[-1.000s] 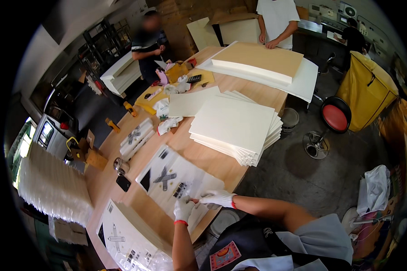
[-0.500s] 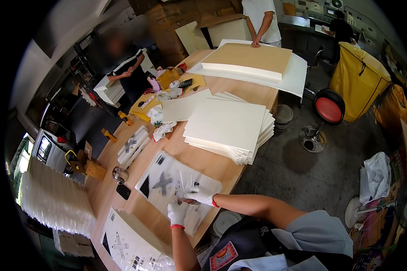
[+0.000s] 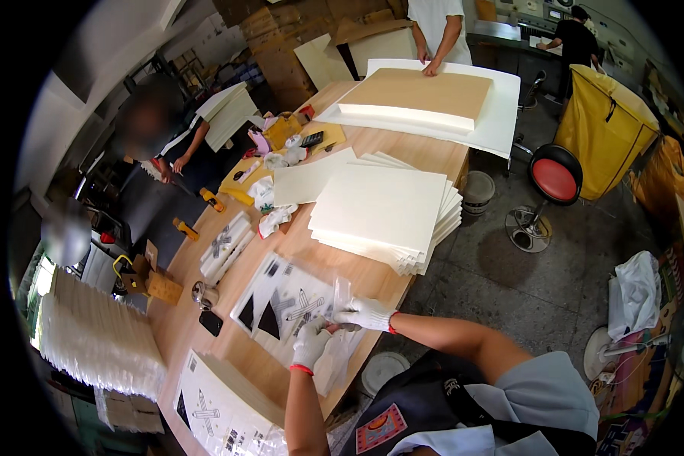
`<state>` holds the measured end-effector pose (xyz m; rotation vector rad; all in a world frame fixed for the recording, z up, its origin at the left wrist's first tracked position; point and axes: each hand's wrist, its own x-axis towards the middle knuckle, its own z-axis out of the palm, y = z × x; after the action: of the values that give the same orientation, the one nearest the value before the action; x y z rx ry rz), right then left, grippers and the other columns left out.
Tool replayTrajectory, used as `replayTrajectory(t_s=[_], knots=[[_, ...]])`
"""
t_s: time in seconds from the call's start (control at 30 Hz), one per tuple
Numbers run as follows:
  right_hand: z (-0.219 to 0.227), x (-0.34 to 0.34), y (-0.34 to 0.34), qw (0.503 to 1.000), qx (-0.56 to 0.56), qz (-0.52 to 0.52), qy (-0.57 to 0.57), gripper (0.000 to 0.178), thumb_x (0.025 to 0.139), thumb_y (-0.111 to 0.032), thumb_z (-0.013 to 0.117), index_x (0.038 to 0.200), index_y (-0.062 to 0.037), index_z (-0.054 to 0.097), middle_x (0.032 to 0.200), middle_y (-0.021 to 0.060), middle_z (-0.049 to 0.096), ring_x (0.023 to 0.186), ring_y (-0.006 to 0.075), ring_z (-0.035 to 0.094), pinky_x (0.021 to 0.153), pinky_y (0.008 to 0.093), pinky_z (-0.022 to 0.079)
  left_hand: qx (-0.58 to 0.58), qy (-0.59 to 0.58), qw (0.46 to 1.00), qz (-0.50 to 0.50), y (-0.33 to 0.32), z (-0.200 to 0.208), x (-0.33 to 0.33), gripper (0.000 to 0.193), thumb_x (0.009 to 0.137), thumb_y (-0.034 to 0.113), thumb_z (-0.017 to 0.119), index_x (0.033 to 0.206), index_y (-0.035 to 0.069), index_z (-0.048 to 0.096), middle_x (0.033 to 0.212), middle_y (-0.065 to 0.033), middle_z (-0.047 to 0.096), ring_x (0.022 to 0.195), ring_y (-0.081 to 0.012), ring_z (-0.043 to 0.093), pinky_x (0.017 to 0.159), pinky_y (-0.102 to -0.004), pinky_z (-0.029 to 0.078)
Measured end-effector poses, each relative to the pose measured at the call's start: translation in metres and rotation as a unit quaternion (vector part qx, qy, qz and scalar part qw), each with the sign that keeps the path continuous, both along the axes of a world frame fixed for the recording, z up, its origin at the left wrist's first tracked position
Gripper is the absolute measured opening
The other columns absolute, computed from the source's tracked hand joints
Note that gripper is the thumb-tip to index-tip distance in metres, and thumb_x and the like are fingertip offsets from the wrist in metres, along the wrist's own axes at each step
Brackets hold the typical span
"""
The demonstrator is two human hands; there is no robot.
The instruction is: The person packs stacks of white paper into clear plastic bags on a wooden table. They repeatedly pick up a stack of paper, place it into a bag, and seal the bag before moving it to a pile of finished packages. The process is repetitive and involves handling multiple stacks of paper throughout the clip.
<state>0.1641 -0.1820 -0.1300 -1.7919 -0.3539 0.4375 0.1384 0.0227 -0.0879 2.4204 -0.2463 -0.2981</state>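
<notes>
My left hand (image 3: pixel 310 343), in a white knit glove with a red cuff, closes on the near edge of a clear plastic bag (image 3: pixel 305 302) printed with black pencils. Just to its right, my right hand (image 3: pixel 366 313), gloved alike, pinches the bag's clear film, which stands up in a fold beside the fingers. Beneath lies a similar printed bag on the wooden table (image 3: pixel 258 357). At the lower left a stack of printed, plastic-wrapped packs (image 3: pixel 220 403) stands close to my left forearm. The fingertips of both hands are partly hidden.
Cream boards (image 3: pixel 380 209) are piled beyond my hands. A phone (image 3: pixel 210 323), a metal canister (image 3: pixel 204 295) and rolled printed bags (image 3: pixel 224 247) lie to the left. A tall bag stack (image 3: pixel 99 334) stands far left. Co-workers stand behind; a red stool (image 3: pixel 552 181) is at right.
Both hands have shifted slightly right and up, bringing the printed bag's film rightward over the one beneath. The co-worker at left has moved left, and the far one at right now stands upright.
</notes>
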Motion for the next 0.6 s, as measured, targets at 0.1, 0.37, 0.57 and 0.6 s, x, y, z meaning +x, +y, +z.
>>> replayTrajectory(t_s=[0.1,0.37,0.57,0.6], knots=[[0.021,-0.006,-0.014,0.998,-0.003,0.01,0.056,0.04,0.088,-0.045,0.057,0.09,-0.0059,0.066,0.084,0.0043,0.069,0.077,0.0119,0.065,0.069,0.0269,0.05,-0.258,-0.011,0.955,0.143,0.007,-0.008,-0.006,0.015,0.086,0.014,0.063,0.078,0.002,0.064,0.075,-0.0048,0.066,0.073,-0.0112,0.061,0.07,-0.0251,0.048],[-0.038,-0.005,-0.068,0.913,-0.341,-0.006,-0.226,0.049,0.083,-0.054,0.048,0.075,-0.0086,0.064,0.075,0.0156,0.065,0.067,0.0316,0.063,0.062,0.0428,0.048,-0.655,0.08,0.738,0.14,0.018,0.006,-0.004,0.017,0.09,0.009,0.057,0.105,0.012,0.05,0.084,-0.0064,0.062,0.06,-0.0092,0.052,0.061,-0.0262,0.048],[0.073,-0.031,-0.029,0.996,0.055,0.019,-0.068,0.046,0.088,-0.05,0.046,0.091,-0.0102,0.068,0.081,0.0088,0.065,0.072,0.0229,0.06,0.067,0.0333,0.047,-0.364,-0.075,0.92,0.125,-0.048,0.051,-0.033,0.017,0.092,0.008,0.05,0.108,0.003,0.052,0.09,-0.0097,0.067,0.059,-0.0085,0.051,0.059,-0.0249,0.046],[0.064,-0.029,-0.006,0.981,0.012,0.024,-0.194,0.034,0.091,-0.037,0.046,0.102,-0.0097,0.063,0.089,0.0088,0.063,0.081,0.0198,0.059,0.073,0.0338,0.047,-0.303,-0.121,0.939,0.113,-0.069,0.065,-0.041,0.015,0.092,0.007,0.05,0.105,0.003,0.054,0.088,-0.0091,0.067,0.059,-0.009,0.051,0.059,-0.0256,0.046]])
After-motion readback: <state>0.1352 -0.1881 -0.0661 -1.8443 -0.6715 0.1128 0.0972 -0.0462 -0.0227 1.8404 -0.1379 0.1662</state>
